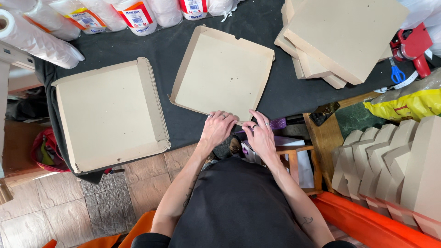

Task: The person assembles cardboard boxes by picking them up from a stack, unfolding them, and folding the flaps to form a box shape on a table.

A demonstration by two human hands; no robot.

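Seen from above, a person's two bare hands work at the near edge of a shallow, square tray of plain brown cardboard [223,73], its matte surface smooth with a few small dark specks and its thin walls folded upright on the sides. The tray lies tilted on a table [285,92] covered in black cloth. The left hand [217,127] rests on the tray's near wall with fingers spread and slightly curled, pressing down on the cardboard edge. The right hand [260,133] sits just beside it, fingers bent and pinching the same edge. To the left of the tray lies a stack of flat cardboard sheets [110,115], square with creased flaps. Beyond the tray to the right sits a loose pile of folded cardboard boxes [342,34], and past that a red tape dispenser [410,46] and blue-handled scissors [397,73]. Behind the tray, along the table's far edge, lie white rolls in clear glossy wrapping [138,16]. Right of the hands, below the table, stand more cardboard pieces [390,160] on edge.
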